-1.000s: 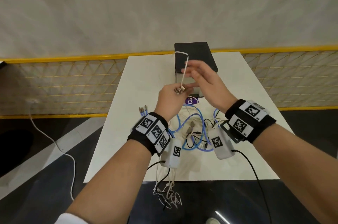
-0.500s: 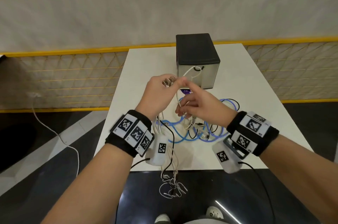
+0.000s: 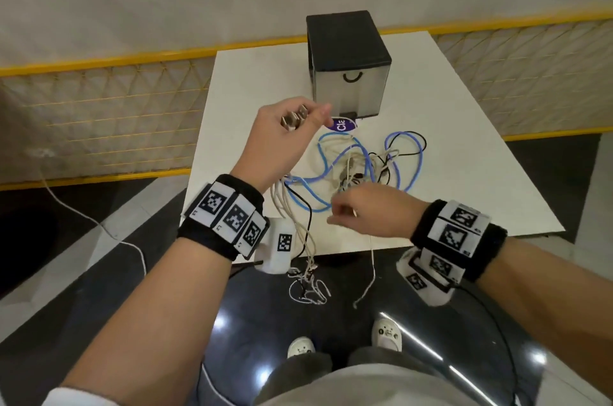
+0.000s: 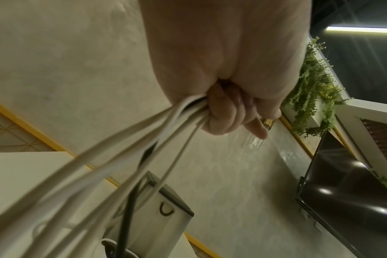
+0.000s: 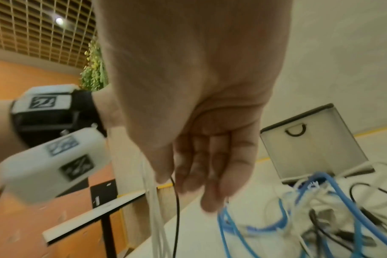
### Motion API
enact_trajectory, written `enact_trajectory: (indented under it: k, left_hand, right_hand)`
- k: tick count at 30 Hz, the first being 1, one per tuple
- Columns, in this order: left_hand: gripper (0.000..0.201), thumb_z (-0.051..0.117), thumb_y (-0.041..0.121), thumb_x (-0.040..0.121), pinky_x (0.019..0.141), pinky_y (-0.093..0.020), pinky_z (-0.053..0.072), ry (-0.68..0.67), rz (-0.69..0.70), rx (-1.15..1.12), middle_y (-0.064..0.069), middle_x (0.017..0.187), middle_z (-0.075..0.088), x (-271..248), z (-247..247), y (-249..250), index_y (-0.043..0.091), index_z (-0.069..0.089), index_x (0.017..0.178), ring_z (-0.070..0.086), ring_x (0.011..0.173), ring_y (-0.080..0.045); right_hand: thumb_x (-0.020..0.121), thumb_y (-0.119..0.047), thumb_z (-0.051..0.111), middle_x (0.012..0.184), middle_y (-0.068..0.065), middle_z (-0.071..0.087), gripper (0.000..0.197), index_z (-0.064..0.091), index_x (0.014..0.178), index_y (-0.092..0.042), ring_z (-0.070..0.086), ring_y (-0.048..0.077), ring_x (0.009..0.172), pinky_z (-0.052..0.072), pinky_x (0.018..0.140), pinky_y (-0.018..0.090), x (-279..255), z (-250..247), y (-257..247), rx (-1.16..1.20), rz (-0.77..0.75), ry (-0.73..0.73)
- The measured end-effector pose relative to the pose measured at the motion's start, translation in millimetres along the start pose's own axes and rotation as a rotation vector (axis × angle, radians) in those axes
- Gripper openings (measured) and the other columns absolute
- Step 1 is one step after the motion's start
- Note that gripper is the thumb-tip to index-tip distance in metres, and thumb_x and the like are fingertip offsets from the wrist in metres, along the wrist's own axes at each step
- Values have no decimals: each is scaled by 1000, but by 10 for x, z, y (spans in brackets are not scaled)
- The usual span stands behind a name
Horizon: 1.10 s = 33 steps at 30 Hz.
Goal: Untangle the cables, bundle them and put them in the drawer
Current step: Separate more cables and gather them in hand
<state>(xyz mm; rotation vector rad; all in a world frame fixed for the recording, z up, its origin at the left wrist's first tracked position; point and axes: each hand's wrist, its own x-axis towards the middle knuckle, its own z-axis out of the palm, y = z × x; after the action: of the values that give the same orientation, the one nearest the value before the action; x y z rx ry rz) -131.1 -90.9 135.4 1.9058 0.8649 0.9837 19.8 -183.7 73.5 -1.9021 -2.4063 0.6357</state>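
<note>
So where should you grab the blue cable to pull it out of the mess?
Probably at the blue cable's big loop on the right side of the pile, coming from above with the right hand. There it arcs out over bare table, mostly apart from the white and black cables, so fingers could pinch it alone. Its middle is knotted among the others.
</note>
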Motion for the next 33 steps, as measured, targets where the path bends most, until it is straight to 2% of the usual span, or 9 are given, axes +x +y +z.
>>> enact_trajectory:
  k: [4,8,11,16,20,24,26,29,33]
  left_hand:
    - [21,64,27,96,59,-11,38,-65,29,-27,17,63,63,-38,112,78,19,72,78,47,54,-1]
    - [24,61,22,97,57,-8,34,-42,65,-55,24,54,59,-56,124,199,17,69,75,47,49,3]
    - [27,58,23,99,51,-17,30,34,42,-132,19,45,50,-53,-12,223,17,67,74,37,45,0]
    - [29,59,36,96,45,-18,24,153,32,-259,15,45,39,-5,-296,259,30,67,68,29,42,-7]
    - [29,62,39,94,48,-21,24,189,2,-189,14,45,41,10,-404,180,29,68,68,29,46,-11]
    - [28,62,35,96,52,-26,26,185,-25,-107,17,45,47,1,-368,102,26,68,70,32,49,-10]
    - [28,62,31,97,54,-25,29,164,-32,-65,19,45,49,-2,-315,101,25,67,70,34,49,-8]
    - [27,62,29,97,57,-24,32,124,-28,-17,21,46,50,-7,-241,113,23,68,72,35,50,-5]
    - [18,61,25,98,60,-21,34,64,-18,-7,25,54,55,-10,-176,102,21,70,83,40,52,-2]
  right_hand:
    - [89,-31,64,113,4,52,39,48,120,-13,55,9,72,45,72,27,259,-195,-89,351,-27,255]
    - [99,-21,49,103,17,59,28,56,109,4,59,25,79,44,71,27,371,-102,-274,453,-119,206]
    - [101,-25,45,98,15,60,26,59,104,-3,62,25,81,48,78,35,376,140,-200,443,-73,137]
    - [97,-27,52,120,9,51,23,64,105,-8,59,22,96,47,93,37,314,339,67,195,18,-6]
    - [99,-18,44,92,2,63,21,63,93,-11,63,21,85,50,82,35,261,-113,-31,227,-6,92]
    - [97,-12,49,71,2,67,10,58,96,-14,68,19,59,55,60,23,121,-616,-271,631,-112,300]
    - [93,-16,59,79,12,72,19,56,111,-12,71,19,65,58,64,26,114,-723,-313,730,-131,174]
    - [78,-19,78,108,0,71,67,44,136,-22,71,13,88,56,83,28,198,-752,-218,505,-105,-164]
    - [68,-27,85,148,-3,40,106,18,150,-31,47,14,129,45,102,30,295,-749,-55,95,-34,-407]
